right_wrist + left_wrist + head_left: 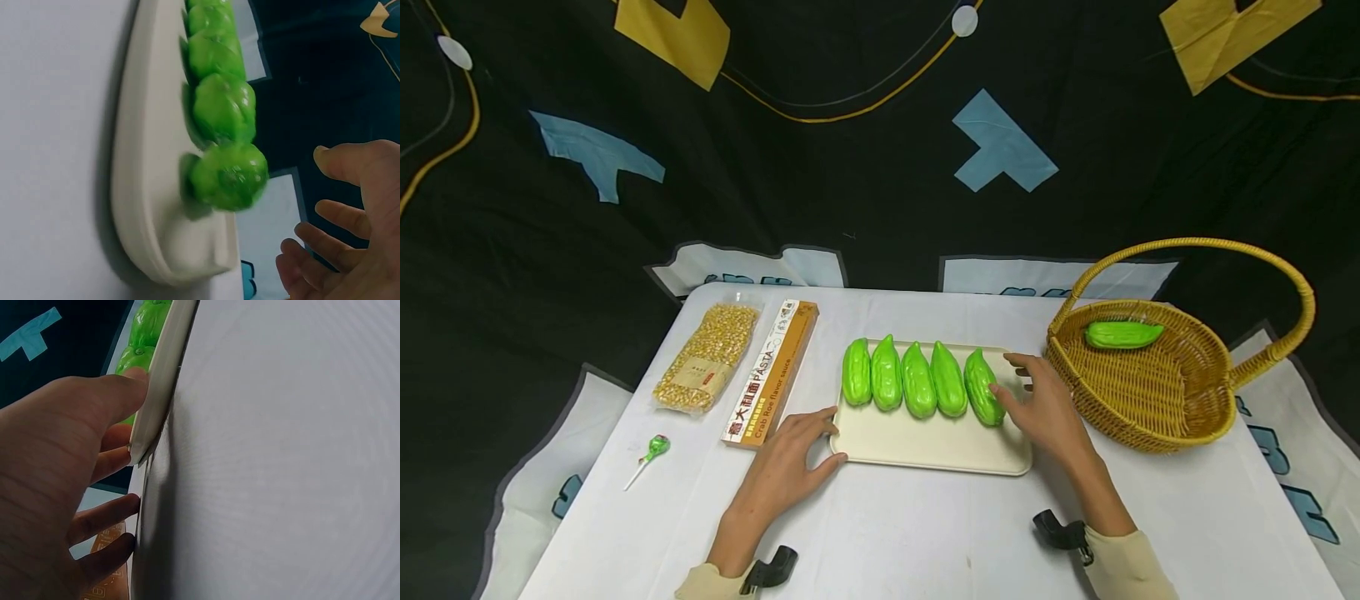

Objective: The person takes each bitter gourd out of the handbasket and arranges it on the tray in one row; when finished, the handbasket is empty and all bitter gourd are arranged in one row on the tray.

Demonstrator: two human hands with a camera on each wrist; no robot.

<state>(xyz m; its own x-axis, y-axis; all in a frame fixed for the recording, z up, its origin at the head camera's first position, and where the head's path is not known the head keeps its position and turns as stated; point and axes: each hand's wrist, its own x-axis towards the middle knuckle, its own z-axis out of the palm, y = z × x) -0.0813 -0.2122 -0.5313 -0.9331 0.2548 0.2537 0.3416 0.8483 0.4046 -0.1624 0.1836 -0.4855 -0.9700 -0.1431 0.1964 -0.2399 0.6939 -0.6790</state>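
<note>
Several bright green bitter melons [918, 381] lie side by side in a row on a cream rectangular tray [925, 446]. My left hand [785, 458] is at the tray's front left corner. Its thumb touches the rim in the left wrist view, and the other fingers spread along the left side. Over the tray's right end, my right hand [1047, 408] is spread beside the rightmost melon [983, 388], thumb toward it. The right wrist view shows this hand [350, 231] holding nothing, with a gap between it and the nearest melon [230, 176].
A wicker basket [1078, 387] with a tall handle stands at the right, one green melon [1123, 335] inside. To the left lie a bag of corn kernels [707, 358], a pasta box [771, 375] and a green-wrapped lollipop [657, 447]. A dark patterned cloth [865, 208] hangs behind the white table.
</note>
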